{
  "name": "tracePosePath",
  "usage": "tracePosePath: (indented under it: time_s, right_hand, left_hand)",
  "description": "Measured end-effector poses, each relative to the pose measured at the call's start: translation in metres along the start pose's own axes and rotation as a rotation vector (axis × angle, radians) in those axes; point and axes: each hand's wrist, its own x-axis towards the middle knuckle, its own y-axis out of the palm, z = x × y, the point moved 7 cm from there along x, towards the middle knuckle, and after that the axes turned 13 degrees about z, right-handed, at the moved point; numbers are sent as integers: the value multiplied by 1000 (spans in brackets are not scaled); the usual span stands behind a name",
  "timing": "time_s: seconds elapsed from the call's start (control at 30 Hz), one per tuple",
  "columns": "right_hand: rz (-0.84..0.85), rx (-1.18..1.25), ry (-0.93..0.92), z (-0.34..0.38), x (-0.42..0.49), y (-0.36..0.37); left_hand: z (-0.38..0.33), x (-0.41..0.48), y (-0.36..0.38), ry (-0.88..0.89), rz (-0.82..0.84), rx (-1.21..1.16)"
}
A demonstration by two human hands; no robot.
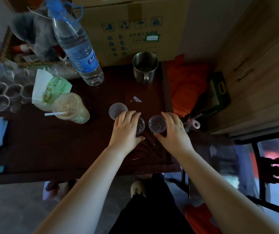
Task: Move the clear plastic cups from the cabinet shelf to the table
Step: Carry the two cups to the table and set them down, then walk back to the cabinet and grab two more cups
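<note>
Three clear plastic cups stand upright on the dark wooden table (67,149) near its right end. My left hand (127,129) wraps around the middle cup (141,126), which it mostly hides. A second cup (116,109) stands just beyond my left fingers, touching or nearly touching them. My right hand (174,130) grips the right cup (157,124) from its right side, thumb at the near wall. Several more clear cups (2,97) lie packed together at the table's far left.
A steel mug (145,67) and a large water bottle (78,48) stand further back, before a cardboard box (132,29). A lidded drink with a straw (71,108) and a tissue pack (51,88) sit left. A wooden cabinet (257,73) stands right.
</note>
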Motion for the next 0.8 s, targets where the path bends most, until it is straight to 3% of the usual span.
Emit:
tracePosePath:
  time_s: [0.2,0.43,0.8]
  right_hand:
    - [-204,58,-2,11,-61,-34]
    - [-370,105,42,13,-146,-53]
    - [-726,-2,92,29,-361,-119]
  left_hand:
    - [-11,-47,-32,59,-143,-122]
    - [-53,-91,-57,174,-157,-150]
    - [-231,-208,-100,563,-204,-146]
